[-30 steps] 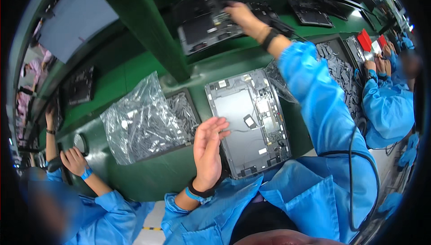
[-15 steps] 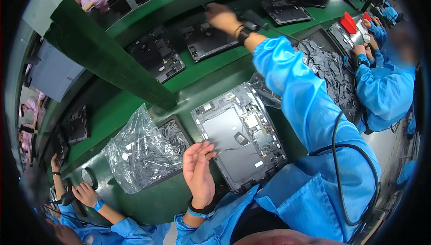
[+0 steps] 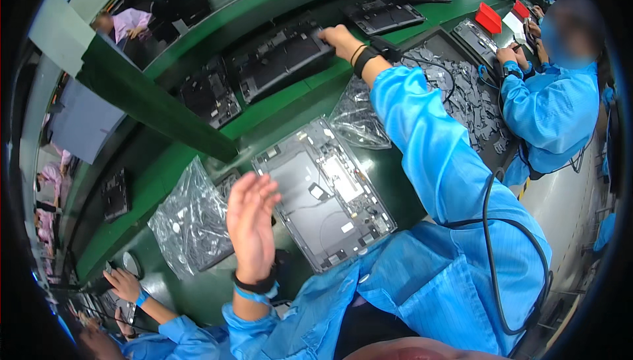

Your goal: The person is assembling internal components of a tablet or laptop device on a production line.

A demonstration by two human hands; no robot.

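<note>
A grey laptop base cover (image 3: 326,195) lies open side up on the green bench in front of me. My left hand (image 3: 250,221) is raised flat beside its left edge, fingers apart, holding nothing. My right arm in a blue sleeve reaches far forward; my right hand (image 3: 337,38) rests on the edge of a black laptop chassis (image 3: 280,57) on the upper conveyor belt, and whether its fingers grip it is not clear.
Crinkled clear plastic bags lie left (image 3: 191,221) and right (image 3: 359,119) of the cover. More black chassis (image 3: 208,93) sit on the belt. A tray of grey parts (image 3: 461,93) is at right. Co-workers in blue sit at right (image 3: 550,106) and lower left (image 3: 132,291).
The view has swung left and down. My right hand stays stretched out to the belt at a black chassis. My left hand has stayed raised flat by the cover.
</note>
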